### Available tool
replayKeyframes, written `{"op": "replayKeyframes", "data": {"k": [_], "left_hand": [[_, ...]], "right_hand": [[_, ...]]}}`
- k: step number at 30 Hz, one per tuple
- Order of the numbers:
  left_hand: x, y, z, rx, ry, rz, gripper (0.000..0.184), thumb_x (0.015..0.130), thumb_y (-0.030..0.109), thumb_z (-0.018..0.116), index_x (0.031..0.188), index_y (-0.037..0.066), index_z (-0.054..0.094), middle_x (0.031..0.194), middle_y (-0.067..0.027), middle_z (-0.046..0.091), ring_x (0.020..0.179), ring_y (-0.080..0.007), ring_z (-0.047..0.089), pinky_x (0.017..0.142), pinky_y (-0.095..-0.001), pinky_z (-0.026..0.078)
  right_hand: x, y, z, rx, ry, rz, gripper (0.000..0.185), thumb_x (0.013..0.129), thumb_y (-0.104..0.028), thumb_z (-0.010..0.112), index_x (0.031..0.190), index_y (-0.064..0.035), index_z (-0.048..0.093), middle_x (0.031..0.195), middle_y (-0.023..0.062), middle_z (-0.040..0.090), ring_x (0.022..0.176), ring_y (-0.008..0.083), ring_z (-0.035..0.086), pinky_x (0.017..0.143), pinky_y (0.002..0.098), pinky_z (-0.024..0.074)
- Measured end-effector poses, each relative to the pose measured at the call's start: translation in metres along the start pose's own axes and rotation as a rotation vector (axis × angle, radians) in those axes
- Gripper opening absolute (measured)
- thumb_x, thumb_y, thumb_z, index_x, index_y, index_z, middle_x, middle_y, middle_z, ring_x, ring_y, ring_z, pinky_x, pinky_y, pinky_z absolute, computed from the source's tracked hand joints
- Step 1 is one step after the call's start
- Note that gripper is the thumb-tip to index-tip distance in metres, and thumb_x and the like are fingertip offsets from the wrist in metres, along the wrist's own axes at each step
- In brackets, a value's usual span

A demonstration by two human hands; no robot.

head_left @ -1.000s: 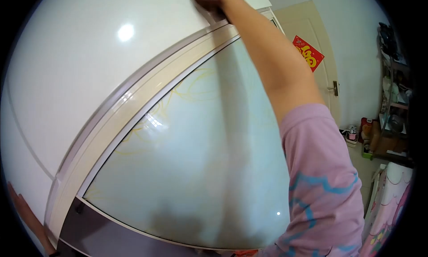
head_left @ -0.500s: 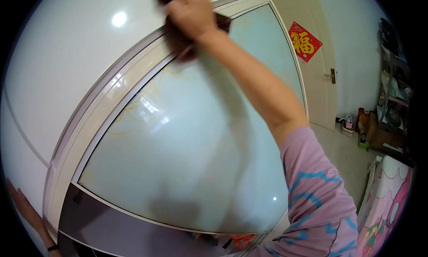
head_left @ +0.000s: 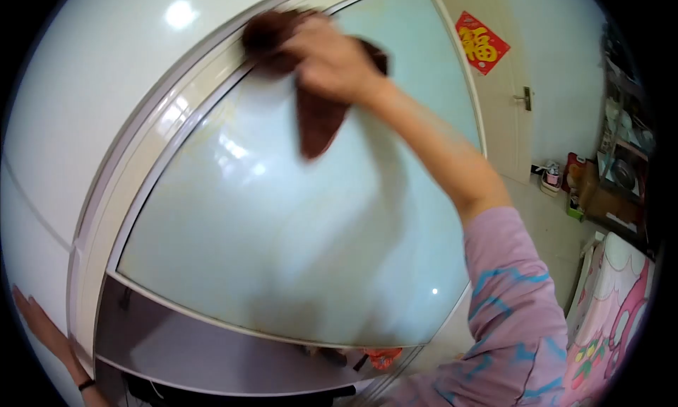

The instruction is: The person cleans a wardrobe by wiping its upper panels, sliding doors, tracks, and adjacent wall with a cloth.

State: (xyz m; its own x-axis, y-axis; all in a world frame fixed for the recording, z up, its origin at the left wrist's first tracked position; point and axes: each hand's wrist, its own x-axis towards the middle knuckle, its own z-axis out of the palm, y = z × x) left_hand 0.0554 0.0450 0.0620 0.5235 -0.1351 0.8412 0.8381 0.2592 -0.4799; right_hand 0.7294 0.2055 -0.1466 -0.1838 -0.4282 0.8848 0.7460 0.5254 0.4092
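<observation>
A dark brown cloth (head_left: 319, 128) is bunched in my right hand (head_left: 335, 62), pressed against the upper edge of a pale blue glossy panel (head_left: 296, 216) with a cream frame. One end of the cloth hangs down over the panel. The hand is somewhat blurred, with its fingers closed round the cloth. At the lower left, my left hand (head_left: 44, 322) lies against the white surface beside the frame, fingers stretched out and holding nothing.
Below the panel is an open compartment (head_left: 183, 347) with an orange item (head_left: 383, 357) inside. A door (head_left: 505, 124) bearing a red diamond sign (head_left: 482, 43) stands behind. To the right are a loaded shelf rack (head_left: 625, 160) and a pink patterned cover (head_left: 611, 301).
My right hand has moved down and slightly right with the cloth, and more of the cloth now hangs over the panel. The view has shifted a little; my left hand stays in place.
</observation>
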Motion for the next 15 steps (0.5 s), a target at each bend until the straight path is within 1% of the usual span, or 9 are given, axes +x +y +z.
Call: {"op": "replayKeyframes", "data": {"k": [1,2,3,5,7,8,11,12,15], "left_hand": [[0.001,0.004,-0.005,-0.028,-0.013,0.026,0.053,0.105,0.038,0.032,0.149,0.009,0.034,0.153,-0.013,0.035,0.142,-0.0311,0.031,0.118,-0.0428,0.021],[-0.002,-0.007,0.001,-0.049,-0.007,0.019,0.054,0.105,0.04,0.033,0.149,0.009,0.035,0.153,-0.0126,0.035,0.142,-0.0306,0.031,0.118,-0.042,0.02],[-0.009,-0.036,0.008,0.058,-0.017,0.173,0.047,0.106,0.031,0.032,0.147,0.01,0.038,0.153,-0.0141,0.034,0.143,-0.0269,0.027,0.12,-0.0398,0.018],[-0.011,-0.045,0.006,0.093,-0.011,0.206,0.047,0.106,0.031,0.031,0.148,0.011,0.036,0.153,-0.0137,0.035,0.143,-0.0272,0.029,0.12,-0.0401,0.019],[-0.012,-0.047,0.01,0.096,0.008,0.228,0.047,0.106,0.03,0.03,0.149,0.012,0.034,0.153,-0.0133,0.035,0.142,-0.0275,0.03,0.12,-0.0404,0.02],[-0.014,-0.048,0.011,0.106,0.015,0.255,0.047,0.106,0.03,0.029,0.15,0.012,0.032,0.153,-0.0131,0.035,0.142,-0.0277,0.031,0.119,-0.0405,0.02],[-0.019,-0.054,0.014,0.145,0.063,0.362,0.047,0.107,0.029,0.028,0.151,0.013,0.029,0.152,-0.0124,0.036,0.141,-0.0282,0.033,0.119,-0.041,0.022],[-0.023,-0.057,0.015,0.155,0.084,0.389,0.047,0.107,0.028,0.027,0.152,0.014,0.028,0.152,-0.0122,0.036,0.14,-0.0283,0.034,0.119,-0.0411,0.022],[-0.031,-0.045,0.017,0.184,0.067,0.296,0.049,0.105,0.026,0.03,0.152,0.014,0.027,0.152,-0.0093,0.037,0.139,-0.0258,0.037,0.118,-0.0393,0.026]], "right_hand": [[-0.022,0.017,-0.012,-0.141,0.034,0.104,0.03,0.075,-0.013,0.062,0.103,-0.0035,0.065,0.106,0.0168,0.062,0.105,0.0375,0.057,0.096,0.0453,0.0458],[-0.049,0.043,-0.024,-0.749,-0.159,0.003,0.023,0.075,-0.013,0.061,0.096,-0.0025,0.064,0.106,0.0182,0.062,0.105,0.0377,0.057,0.098,0.0461,0.0445],[-0.065,0.048,-0.034,-0.978,-0.336,0.275,0.018,0.087,-0.009,0.05,0.099,0.0011,0.058,0.115,0.0164,0.057,0.116,0.0337,0.051,0.108,0.0406,0.0378],[-0.142,0.14,-0.046,-0.917,-0.211,0.031,0.01,0.088,-0.009,0.047,0.089,-0.0037,0.055,0.102,0.0141,0.056,0.107,0.0315,0.054,0.098,0.0403,0.0426],[-0.107,0.089,-0.052,-0.799,-0.134,0.59,0.013,0.087,-0.017,0.052,0.085,-0.0043,0.052,0.082,0.0167,0.055,0.089,0.035,0.055,0.078,0.0421,0.0432],[-0.077,0.054,-0.038,-0.824,-0.25,0.773,0.013,0.089,-0.016,0.051,0.086,-0.0029,0.053,0.088,0.0174,0.057,0.09,0.0353,0.054,0.079,0.0434,0.0432],[-0.021,-0.049,0.006,-0.622,-0.161,0.327,0.01,0.086,-0.011,0.053,0.085,-0.0013,0.053,0.095,0.0176,0.056,0.091,0.0372,0.049,0.081,0.0434,0.0426],[-0.006,-0.1,0.038,-0.555,-0.12,0.2,0.021,0.084,-0.01,0.049,0.098,0.0029,0.059,0.102,0.024,0.056,0.087,0.0389,0.052,0.077,0.0482,0.0434],[0.015,-0.188,0.077,-0.218,-0.067,0.222,0.014,0.079,-0.012,0.057,0.089,-0.0016,0.059,0.091,0.0179,0.057,0.087,0.0366,0.053,0.086,0.0466,0.0439]]}}
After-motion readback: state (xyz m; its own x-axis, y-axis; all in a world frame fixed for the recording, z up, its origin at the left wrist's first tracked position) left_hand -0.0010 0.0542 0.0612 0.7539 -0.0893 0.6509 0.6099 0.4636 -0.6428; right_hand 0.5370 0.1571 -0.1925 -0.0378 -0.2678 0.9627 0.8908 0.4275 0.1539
